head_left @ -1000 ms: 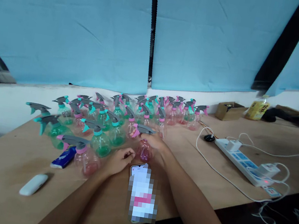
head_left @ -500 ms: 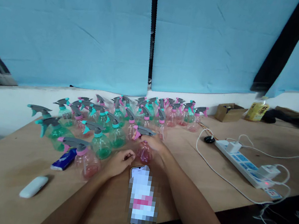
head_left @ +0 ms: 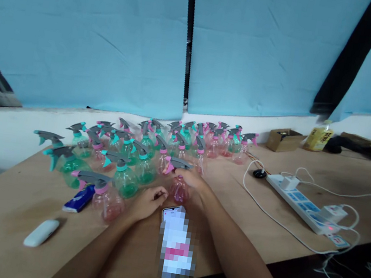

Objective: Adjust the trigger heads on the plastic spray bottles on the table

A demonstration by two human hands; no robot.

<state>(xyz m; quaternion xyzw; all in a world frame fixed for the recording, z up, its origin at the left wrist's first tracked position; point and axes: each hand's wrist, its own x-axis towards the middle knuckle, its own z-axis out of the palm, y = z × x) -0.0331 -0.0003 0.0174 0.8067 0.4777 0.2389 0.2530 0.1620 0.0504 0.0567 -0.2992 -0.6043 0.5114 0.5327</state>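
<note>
My right hand [head_left: 189,176] is wrapped round the neck of a pink spray bottle [head_left: 179,191], which stands upright on the table. The bottle's grey trigger head, with its pink lever, points left above my fingers. Just left of it, my left hand [head_left: 149,201] rests with its fingers curled in, and no object shows in them. Below both hands lies a phone [head_left: 175,245], its lit screen blurred out. Another pink spray bottle [head_left: 108,202] stands left of my left wrist, with a green spray bottle [head_left: 125,181] behind it.
Several more green and pink spray bottles [head_left: 144,165] crowd the table's back left. A blue packet [head_left: 79,198] and a white oval case [head_left: 42,233] lie at left. To the right are a power strip [head_left: 298,201] with cables, a cardboard box [head_left: 284,140] and a yellow-labelled bottle [head_left: 319,135].
</note>
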